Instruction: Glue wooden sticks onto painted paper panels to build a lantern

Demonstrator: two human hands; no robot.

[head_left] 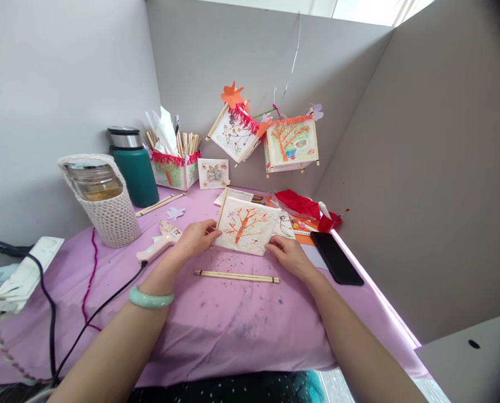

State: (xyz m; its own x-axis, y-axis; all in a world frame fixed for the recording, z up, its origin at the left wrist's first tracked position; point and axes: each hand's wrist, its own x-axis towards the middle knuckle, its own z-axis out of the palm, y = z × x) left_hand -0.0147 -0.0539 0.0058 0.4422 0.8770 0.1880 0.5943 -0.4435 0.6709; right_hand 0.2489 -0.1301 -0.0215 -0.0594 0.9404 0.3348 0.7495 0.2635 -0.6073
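Between my hands is a white panel point(245, 226) drawn with an orange tree, tilted up above the table. My left hand point(197, 240) pinches its left edge, where a thin wooden stick point(223, 208) runs along the side. My right hand point(289, 254) closes on the lower right corner. Behind that corner, partly hidden, lies another drawn panel point(284, 225). In front of me a pair of wooden sticks point(236, 276) lies flat on the cloth. A pale pink glue gun point(160, 246) rests beside my left wrist.
Purple cloth point(241, 324) covers the table. At left stand a glass jar in a knitted holder point(103, 207), a green bottle point(135, 173) and a power strip point(23, 274). A phone point(336, 257) lies at right. Drawn lanterns point(292, 143) hang behind, near a stick-filled box point(177, 172).
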